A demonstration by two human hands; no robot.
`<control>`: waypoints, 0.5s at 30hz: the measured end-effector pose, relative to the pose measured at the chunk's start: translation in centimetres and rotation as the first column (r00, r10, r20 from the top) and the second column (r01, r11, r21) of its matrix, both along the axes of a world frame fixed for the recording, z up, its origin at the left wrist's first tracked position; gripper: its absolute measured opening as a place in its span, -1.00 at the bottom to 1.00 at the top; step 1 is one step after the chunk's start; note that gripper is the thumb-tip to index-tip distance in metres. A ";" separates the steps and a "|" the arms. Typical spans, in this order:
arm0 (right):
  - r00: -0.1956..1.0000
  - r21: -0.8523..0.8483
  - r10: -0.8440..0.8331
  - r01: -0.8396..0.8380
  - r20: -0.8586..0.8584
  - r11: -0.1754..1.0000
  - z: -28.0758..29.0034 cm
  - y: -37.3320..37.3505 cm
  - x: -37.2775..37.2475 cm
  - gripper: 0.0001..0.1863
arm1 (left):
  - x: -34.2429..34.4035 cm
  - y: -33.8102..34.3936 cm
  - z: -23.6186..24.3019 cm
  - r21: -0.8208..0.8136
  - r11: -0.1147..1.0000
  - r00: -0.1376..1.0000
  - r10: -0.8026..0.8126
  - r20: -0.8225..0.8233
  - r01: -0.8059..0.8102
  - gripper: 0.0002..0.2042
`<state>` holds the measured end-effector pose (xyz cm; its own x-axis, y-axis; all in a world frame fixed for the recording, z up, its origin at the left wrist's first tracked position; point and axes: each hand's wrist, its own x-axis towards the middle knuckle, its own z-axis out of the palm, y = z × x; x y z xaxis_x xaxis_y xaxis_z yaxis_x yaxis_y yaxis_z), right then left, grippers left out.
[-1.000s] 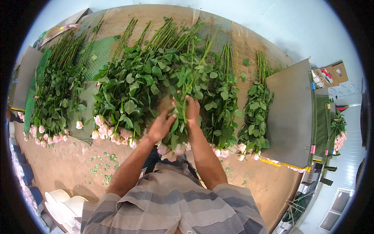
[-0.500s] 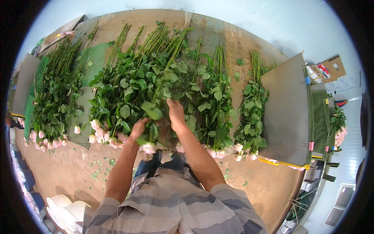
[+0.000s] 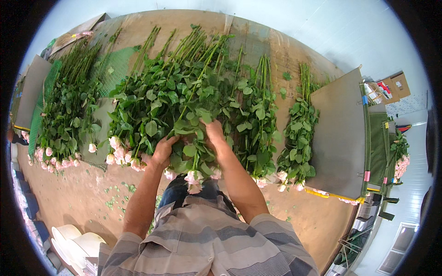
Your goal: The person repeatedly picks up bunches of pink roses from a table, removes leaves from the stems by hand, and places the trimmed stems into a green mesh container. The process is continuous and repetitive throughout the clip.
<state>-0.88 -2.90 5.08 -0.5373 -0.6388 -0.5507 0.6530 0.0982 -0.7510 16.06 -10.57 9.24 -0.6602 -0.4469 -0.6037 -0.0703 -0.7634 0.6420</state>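
Note:
A pink rose [image 3: 193, 176] with a long leafy green stem lies between my hands, its bloom toward my waist and its stem running away over the other roses. My left hand [image 3: 162, 151] is closed at the left edge of its leaves. My right hand [image 3: 214, 132] grips among the leaves on the other side, thumb forward; leaves hide most of its fingers. Beneath and left of my hands lies a thick pile of pink roses [image 3: 154, 99], blooms over the near table edge. To the right is another bunch of roses [image 3: 258, 115].
A smaller rose bunch [image 3: 297, 124] lies beside a grey upright panel [image 3: 338, 133] on the right. At far left, more roses [image 3: 64, 110] rest near green netting [image 3: 113, 69] on the brown table [image 3: 184, 18]. Fallen leaves [image 3: 117, 198] dot the floor, and white rounded objects [image 3: 76, 244] stand lower left.
The held rose's bloom has swung right and its leaves now spread between my hands. My right hand has moved slightly right and down. The whole view has shifted a little.

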 end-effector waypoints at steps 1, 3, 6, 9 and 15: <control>0.995 0.097 0.004 0.006 -0.096 0.995 0.2 0.1 0.3 -0.59 | -0.2 0.0 0.5 -0.003 1.000 1.000 -0.021 0.010 0.021 -0.72; 0.980 0.271 -0.016 0.071 -0.199 0.960 -0.2 -0.2 0.8 -0.43 | -1.3 0.5 1.2 -0.026 1.000 0.999 0.004 0.032 -0.003 -0.72; 0.991 0.526 -0.022 0.088 -0.131 0.846 2.6 -0.1 0.6 -0.35 | -1.3 -0.5 -0.2 0.089 0.987 0.989 0.128 0.075 -0.135 -0.72; 0.977 0.135 -0.200 0.188 0.080 0.973 4.7 3.2 -0.9 -0.31 | -1.1 -1.8 -0.1 -0.162 0.976 0.961 0.178 0.212 -0.145 -0.73; 0.922 -0.052 -0.325 0.321 -0.209 0.946 4.7 6.3 -4.3 -0.59 | -0.2 -3.2 -2.4 -0.698 0.715 0.932 0.274 0.237 -0.033 -0.73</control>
<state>-5.20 3.36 9.80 -0.8189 -0.4191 -0.3922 0.4728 -0.1052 -0.8749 15.88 -13.73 6.81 -0.3825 -0.8889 -0.2521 -0.2720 -0.1524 0.9502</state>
